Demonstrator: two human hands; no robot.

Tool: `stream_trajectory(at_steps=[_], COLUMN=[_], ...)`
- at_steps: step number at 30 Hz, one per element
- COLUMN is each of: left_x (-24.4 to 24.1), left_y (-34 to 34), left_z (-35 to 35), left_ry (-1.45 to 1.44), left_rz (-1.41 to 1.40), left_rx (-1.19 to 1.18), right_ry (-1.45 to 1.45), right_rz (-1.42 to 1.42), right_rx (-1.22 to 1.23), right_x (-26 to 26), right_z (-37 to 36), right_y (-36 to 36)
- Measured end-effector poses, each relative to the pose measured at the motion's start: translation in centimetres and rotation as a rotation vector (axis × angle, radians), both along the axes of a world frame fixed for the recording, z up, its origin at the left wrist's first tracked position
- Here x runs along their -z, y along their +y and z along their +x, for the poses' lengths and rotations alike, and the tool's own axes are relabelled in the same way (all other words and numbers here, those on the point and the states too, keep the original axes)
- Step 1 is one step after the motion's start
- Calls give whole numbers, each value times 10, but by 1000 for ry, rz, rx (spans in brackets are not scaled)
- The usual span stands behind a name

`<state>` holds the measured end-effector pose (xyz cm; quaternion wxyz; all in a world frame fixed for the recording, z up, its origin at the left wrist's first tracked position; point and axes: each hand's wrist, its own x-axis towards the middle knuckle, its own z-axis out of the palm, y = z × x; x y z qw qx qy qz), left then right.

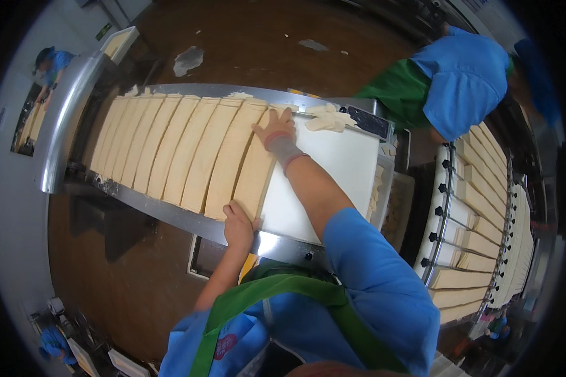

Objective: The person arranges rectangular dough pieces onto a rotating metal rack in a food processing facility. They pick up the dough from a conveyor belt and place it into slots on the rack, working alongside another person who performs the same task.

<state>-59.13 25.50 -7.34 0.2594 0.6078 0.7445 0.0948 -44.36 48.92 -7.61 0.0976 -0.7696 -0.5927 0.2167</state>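
Note:
A row of long, pale layered dough strips [177,151] lies crosswise on a conveyor with a white belt [330,174]. My left hand [239,225] holds the near end of the rightmost strip [254,174], its fingers around the edge by the metal side rail. At the far end of that same strip is my right hand [278,129], thumb on the strip's left side and fingers over its end. A grey wrist band with pink edges covers my right wrist. The undersides of both grips are hidden.
Loose dough scraps [330,118] lie at the belt's far right corner. Bins of dough pieces [382,188] stand past the belt's end. Further right, a co-worker [467,80] leans by another conveyor carrying dough slabs [481,193]. A rounded metal cover [70,122] stands at the left end.

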Motion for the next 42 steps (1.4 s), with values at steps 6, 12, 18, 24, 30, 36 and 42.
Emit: stream_trajectory(at_steps=[6, 12, 18, 24, 30, 36, 42], left_x=[4, -20, 3, -27, -62, -86, -78], left_y=[1, -14, -31, -34, -52, -36, -15], left_z=[10, 79, 170, 278, 412, 510, 553], left_ry=[-77, -388, -328, -521, -669, -930, -1041], left_rz=[51, -126, 95, 297, 531, 268, -16], left_rx=[67, 370, 508, 634, 744, 873, 991], right_ry=[30, -128, 113, 274, 275, 61, -75], right_rz=[-87, -52, 100, 522, 615, 85, -118], right_rx=[229, 528, 889, 1098, 1283, 1188, 1141], right_x=[-12, -13, -15, -61, -102, -83, -65], right_z=[52, 196, 298, 413, 547, 680, 749], right_y=[-21, -92, -180, -292, -362, -393, -400])
